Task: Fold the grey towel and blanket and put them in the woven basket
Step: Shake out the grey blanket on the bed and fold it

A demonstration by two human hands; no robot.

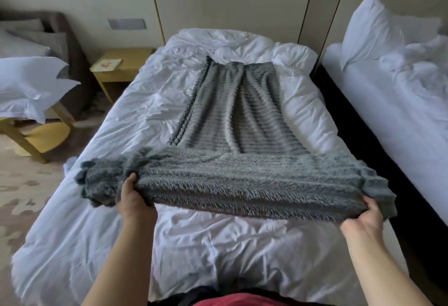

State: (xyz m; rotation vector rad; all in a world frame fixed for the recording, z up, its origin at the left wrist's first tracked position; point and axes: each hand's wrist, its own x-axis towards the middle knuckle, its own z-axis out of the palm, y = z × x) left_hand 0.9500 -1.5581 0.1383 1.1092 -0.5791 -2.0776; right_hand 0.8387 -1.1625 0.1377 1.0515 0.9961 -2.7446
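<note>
A fluffy grey ribbed blanket (230, 121) lies lengthwise down the middle of a bed with a crumpled white duvet (135, 102). Its near end is lifted off the duvet and stretched taut between my hands. My left hand (135, 199) grips the near left corner, fingers curled under the fabric. My right hand (363, 218) grips the near right corner from below. The far end of the blanket rests flat near the head of the bed. No grey towel or woven basket is in view.
A second white bed with a pillow (378, 29) stands to the right across a dark gap. A wooden nightstand (118, 65) is at the back left. A chair with white pillows (31, 82) stands on the patterned carpet at left.
</note>
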